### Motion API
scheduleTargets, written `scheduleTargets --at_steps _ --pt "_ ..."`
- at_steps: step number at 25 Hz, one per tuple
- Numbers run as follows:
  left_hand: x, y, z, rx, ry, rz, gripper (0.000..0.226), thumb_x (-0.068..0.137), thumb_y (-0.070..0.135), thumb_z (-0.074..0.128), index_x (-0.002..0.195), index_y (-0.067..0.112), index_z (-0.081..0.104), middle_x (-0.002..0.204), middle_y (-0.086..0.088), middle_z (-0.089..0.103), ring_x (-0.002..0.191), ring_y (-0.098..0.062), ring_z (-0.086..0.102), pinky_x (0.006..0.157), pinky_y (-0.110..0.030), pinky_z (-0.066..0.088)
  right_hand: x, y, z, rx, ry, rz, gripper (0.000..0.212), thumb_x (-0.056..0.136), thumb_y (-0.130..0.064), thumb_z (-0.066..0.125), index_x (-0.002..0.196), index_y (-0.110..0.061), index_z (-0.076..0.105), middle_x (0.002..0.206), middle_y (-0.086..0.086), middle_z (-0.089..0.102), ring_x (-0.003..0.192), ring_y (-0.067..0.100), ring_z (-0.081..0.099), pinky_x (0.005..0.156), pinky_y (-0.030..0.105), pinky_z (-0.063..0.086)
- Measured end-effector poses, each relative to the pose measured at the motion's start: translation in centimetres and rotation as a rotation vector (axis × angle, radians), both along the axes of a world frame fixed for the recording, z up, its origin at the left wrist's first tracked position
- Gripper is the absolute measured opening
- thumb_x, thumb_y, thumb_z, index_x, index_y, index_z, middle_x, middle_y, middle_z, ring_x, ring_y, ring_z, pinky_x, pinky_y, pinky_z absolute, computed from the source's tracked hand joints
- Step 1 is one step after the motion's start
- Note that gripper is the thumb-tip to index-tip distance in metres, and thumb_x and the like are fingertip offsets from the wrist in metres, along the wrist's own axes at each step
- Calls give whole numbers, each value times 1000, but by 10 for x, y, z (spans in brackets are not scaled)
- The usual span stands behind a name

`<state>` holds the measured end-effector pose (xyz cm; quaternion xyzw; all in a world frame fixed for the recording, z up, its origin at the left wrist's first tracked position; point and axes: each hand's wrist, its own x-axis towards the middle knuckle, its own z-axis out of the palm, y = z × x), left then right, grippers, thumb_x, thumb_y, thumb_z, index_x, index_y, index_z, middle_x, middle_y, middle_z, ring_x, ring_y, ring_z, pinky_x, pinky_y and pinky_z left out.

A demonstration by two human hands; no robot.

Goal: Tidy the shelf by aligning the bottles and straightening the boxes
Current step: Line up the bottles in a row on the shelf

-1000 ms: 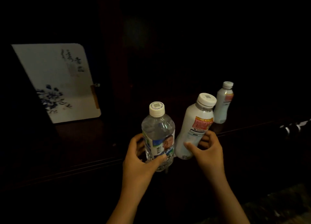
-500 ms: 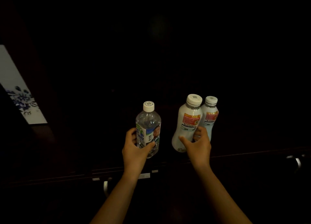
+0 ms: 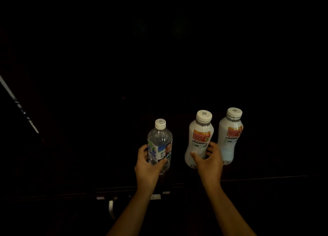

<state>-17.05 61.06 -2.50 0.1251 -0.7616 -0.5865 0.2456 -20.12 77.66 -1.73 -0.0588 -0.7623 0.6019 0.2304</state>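
clear water bottle [image 3: 160,143]: it stands on the dark shelf [image 3: 266,178], to the left of the two white bottles and a little nearer to the front edge. The plastic is thin and see-through. I judge it soft enough to dent under a hard squeeze. How full it is I cannot tell.

middle white bottle [image 3: 198,140]: it stands near the right white bottle [image 3: 230,136], with a small gap between them. Both have a narrow waist and a wide white cap. They look full of a pale drink, so I judge them heavier than they seem and a bit top-heavy when pushed.

where to take hold: low on the body, at the label or the waist. I judge the smooth film label slippery, so the waist gives the safer grip. A push near the cap could tip a bottle.

left hand [image 3: 148,166]: it is wrapped around the lower half of the clear water bottle, thumb in front on the label, fingers behind. The forearm comes up from below.

right hand [image 3: 209,163]: it is curled at the lower right side of the middle white bottle, thumb on the front, fingers reaching behind the waist. The grip looks loose, more a guiding touch than a firm clamp.

boxes: none can be made out in this dark view.
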Motion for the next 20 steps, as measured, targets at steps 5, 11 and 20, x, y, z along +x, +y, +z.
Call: scheduleTargets --at_steps 5,11,20 --pt "-13 6 -4 3 3 13 71 65 9 80 126 15 44 108 7 51 90 1 49 61 6 38 -5 3 -5 5 10 -18 57 65 -11 79 114 -11 49 114 8 60 102 19 58 84 34 50" --pt "-20 9 -2 23 -3 -9 70 66 9 79 126 16 43 110 7 52 92 3 51 62 1 42 -10 7 -9 0 2 -21 56 66 -9 78 114 -12 49 115 9 60 104 21 58 86 36 51" --pt "-25 0 0 35 -33 -72 70 68 11 78 128 19 42 123 -5 57 108 -13 53 82 -20 46 -17 3 -10 27 -15 8 59 65 -8 78 116 -10 48 115 10 58 103 21 56 83 32 48"
